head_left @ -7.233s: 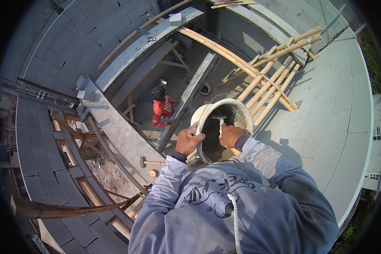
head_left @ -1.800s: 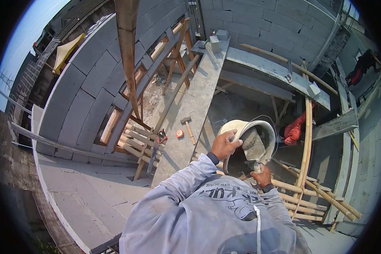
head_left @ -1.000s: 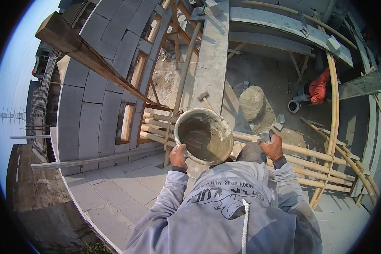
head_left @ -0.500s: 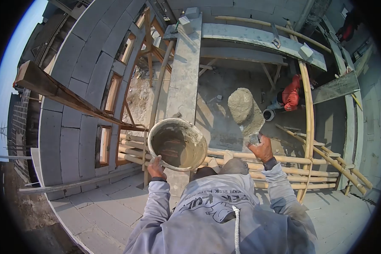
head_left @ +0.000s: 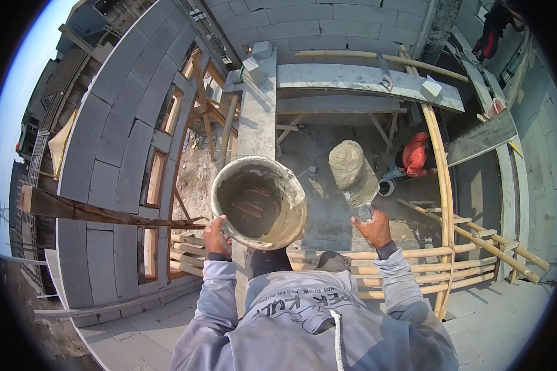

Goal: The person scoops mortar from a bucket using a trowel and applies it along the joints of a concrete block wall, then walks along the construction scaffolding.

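Note:
My left hand [head_left: 217,238] grips the rim of a mortar-smeared bucket [head_left: 296,207], tilted so its inside shows. Reddish-brown streaks and a grey residue lie at its bottom; I cannot make out what the streaks are. In my right hand [head_left: 374,229] is a trowel [head_left: 364,213], its fingers closed round the handle. The blade points away from me, coated with mortar, and a thick grey lump of mortar [head_left: 346,162] sits toward its far end. The trowel is to the right of the bucket, apart from it.
Bamboo poles [head_left: 408,270] run across just ahead of me. Plank scaffolding [head_left: 346,76] spans the far side, holding a handsaw [head_left: 385,75] and pale blocks [head_left: 431,88]. A person in red [head_left: 416,154] bends below; another person [head_left: 496,29] is at upper right. A block wall [head_left: 114,148] with window frames stands left.
The view has tilted up, so the surroundings sit lower in it. Both hands still hold the bucket and the loaded trowel. The person in red has shifted posture slightly.

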Demonstrator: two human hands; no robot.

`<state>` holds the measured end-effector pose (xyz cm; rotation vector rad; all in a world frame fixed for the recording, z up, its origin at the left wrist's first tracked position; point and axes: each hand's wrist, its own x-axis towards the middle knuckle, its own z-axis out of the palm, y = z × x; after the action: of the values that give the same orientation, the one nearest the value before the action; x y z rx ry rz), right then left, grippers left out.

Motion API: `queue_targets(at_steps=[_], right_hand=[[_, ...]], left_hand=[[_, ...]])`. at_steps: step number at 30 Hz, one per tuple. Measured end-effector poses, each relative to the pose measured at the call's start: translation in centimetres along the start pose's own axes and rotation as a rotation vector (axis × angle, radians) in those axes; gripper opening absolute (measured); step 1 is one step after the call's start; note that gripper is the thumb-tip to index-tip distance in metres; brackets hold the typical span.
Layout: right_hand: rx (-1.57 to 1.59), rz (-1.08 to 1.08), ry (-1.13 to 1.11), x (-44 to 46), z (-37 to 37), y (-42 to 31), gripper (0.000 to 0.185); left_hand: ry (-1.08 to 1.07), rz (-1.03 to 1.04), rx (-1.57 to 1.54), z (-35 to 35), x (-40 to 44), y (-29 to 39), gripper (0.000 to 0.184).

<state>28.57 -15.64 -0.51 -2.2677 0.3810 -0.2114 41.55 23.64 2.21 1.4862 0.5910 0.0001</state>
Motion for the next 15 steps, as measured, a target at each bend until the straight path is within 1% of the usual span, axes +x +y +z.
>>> queue_targets(at_steps=[1,2,3,6,8,10,11,12,13,15], right_hand=[[-0.028,0.038,-0.012,0.6,0.0,-0.1,0.058],[0.055,-0.029,0.085,1.3,1.0,0.8,0.057],[0.059,-0.044,0.089,2.0,1.5,1.1,0.056],[0.062,-0.044,0.093,4.5,3.2,1.6,0.053],[0.069,0.022,0.082,6.6,4.8,1.0,0.050],[0.111,0.016,0.101,9.5,7.2,0.3,0.046],[0.124,0.003,0.117,11.4,8.2,-0.5,0.044],[0.091,0.017,0.100,13.5,8.8,-2.3,0.039],[0.071,-0.012,0.127,16.1,9.3,-4.5,0.037],[0.035,-0.075,0.160,21.7,10.5,-9.2,0.034]], left_hand=[[0.019,0.036,0.037,0.3,1.4,0.3,0.016],[0.035,0.069,0.071,0.5,3.0,0.4,0.019],[0.048,0.102,0.101,1.0,4.4,0.8,0.022],[0.036,0.039,0.011,3.1,8.1,2.5,0.018],[-0.006,0.024,-0.047,3.8,12.6,2.6,0.014],[0.001,0.014,0.048,5.4,16.1,4.0,0.014],[-0.001,0.013,0.083,6.3,18.4,4.7,0.014],[-0.077,0.033,0.046,5.6,23.3,2.9,0.013],[-0.076,0.014,0.038,7.6,25.2,4.6,0.016],[-0.139,-0.022,0.067,8.7,32.4,6.5,0.021]])
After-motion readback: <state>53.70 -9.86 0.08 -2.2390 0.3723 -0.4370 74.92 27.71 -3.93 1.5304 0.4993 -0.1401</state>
